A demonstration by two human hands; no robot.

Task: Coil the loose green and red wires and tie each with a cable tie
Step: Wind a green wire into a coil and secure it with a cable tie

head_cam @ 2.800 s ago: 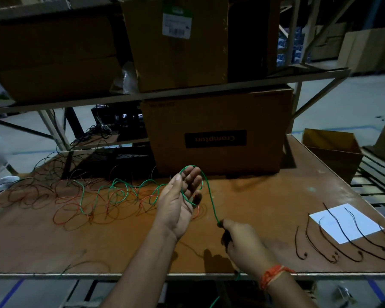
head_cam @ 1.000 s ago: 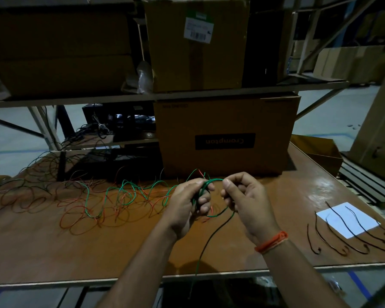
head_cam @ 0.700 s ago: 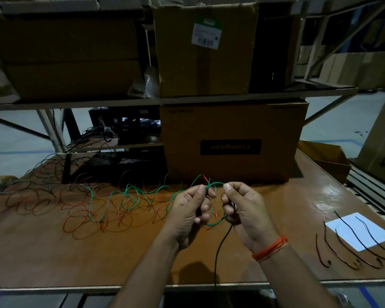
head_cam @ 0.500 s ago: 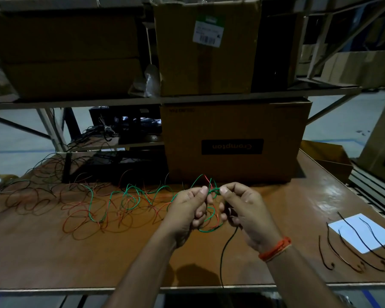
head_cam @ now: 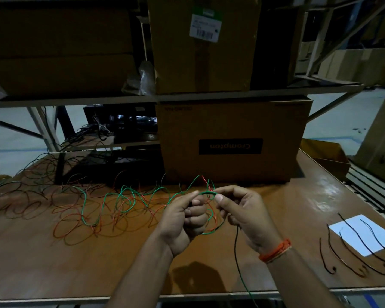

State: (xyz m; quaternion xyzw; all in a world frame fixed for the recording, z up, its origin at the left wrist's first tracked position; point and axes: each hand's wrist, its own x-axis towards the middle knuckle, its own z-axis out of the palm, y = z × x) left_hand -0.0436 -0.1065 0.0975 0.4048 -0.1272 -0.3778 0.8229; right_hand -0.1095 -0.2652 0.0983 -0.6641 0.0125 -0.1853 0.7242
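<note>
A small coil of green wire (head_cam: 207,193) is held above the brown table (head_cam: 42,263), between both hands at the centre of the view. My left hand (head_cam: 182,221) is closed around the coil's left side. My right hand (head_cam: 242,212) pinches the top of the loop with thumb and forefinger. The wire's free tail (head_cam: 239,263) hangs from my right hand over the table's front edge. Loose green wire (head_cam: 120,201) and red wire (head_cam: 76,227) trail in loops to the left. Several black cable ties (head_cam: 351,252) lie at the right.
A large Crompton cardboard box (head_cam: 231,138) stands right behind my hands, under a metal shelf (head_cam: 76,101) loaded with more boxes. White paper (head_cam: 362,234) lies under some of the ties. A small open box (head_cam: 327,156) sits at the far right. Dark wires (head_cam: 20,194) lie far left.
My right hand came up from the table's front edge to meet my left hand, laying the green wire into a loop. Both hands now pinch that small coil close together.
</note>
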